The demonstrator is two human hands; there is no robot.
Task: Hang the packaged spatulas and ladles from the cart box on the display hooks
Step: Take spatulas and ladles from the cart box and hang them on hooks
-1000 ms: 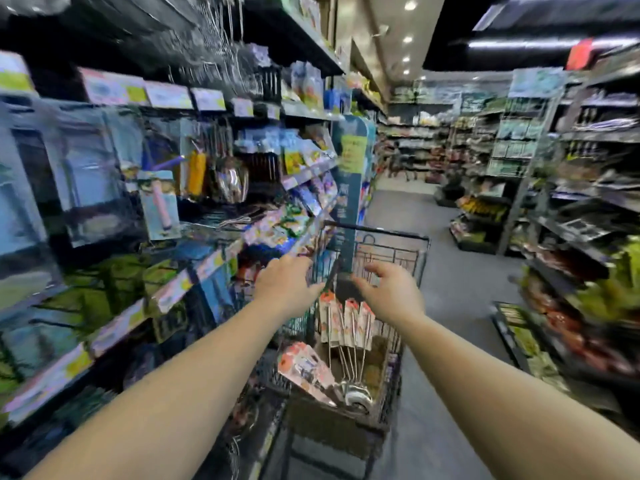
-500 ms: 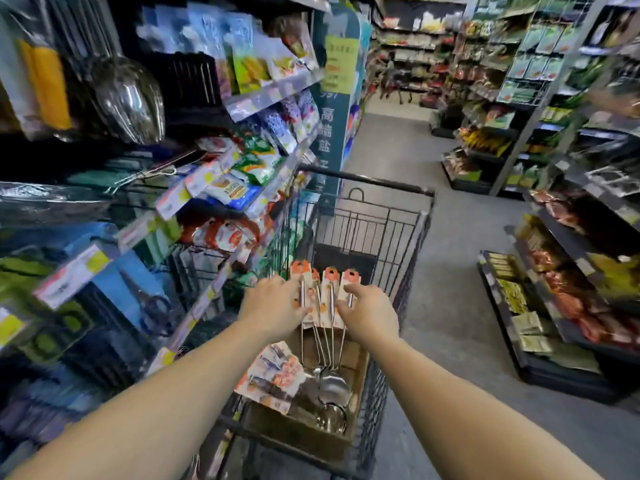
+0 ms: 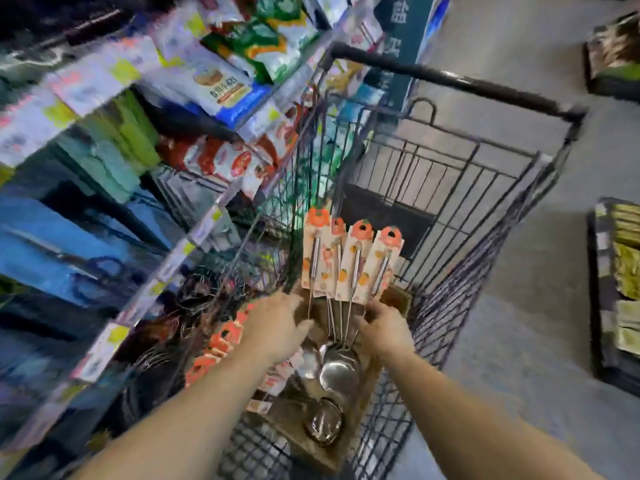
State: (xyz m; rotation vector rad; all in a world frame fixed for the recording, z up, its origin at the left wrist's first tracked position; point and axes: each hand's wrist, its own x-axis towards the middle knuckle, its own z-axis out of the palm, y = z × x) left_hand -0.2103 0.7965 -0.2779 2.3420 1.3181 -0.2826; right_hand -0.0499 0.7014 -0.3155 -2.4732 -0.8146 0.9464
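Polished steel catches the light in the cardboard box (image 3: 388, 299) that sits inside the black wire shopping cart (image 3: 485, 209): a fan of four packaged ladles (image 3: 349, 261) stands upright at the box's far end, each with a slim round metal handle fixed to a long cream card printed with small fruit and topped by an orange, persimmon-shaped hang tab. Their shiny rounded bowls (image 3: 337, 368) nest together lower in the box, and another domed steel bowl (image 3: 323, 424) lies nearer the camera.

The left hand (image 3: 277, 327) reaches into the box from the left, its fingers curved toward the thin shafts just below the cards; whether they actually clasp a shaft cannot be told, since the fingertips are turned away. The right hand (image 3: 386, 327) comes in from the other side, fingers bent around the lower edge of the rightmost cards and shafts, apparently gripping the bundle. Both forearms are bare.

More orange-and-white packaged utensils (image 3: 221, 344) lie slanted along the box's left side, partly under the left wrist.

The cart has a thick dark tubular handle bar (image 3: 450, 81) across its far end and a fine grid mesh on its sides. To the left, blurred store shelves (image 3: 194, 237) carry glossy plastic packets and pale price strips. The floor (image 3: 519, 306) is smooth grey.
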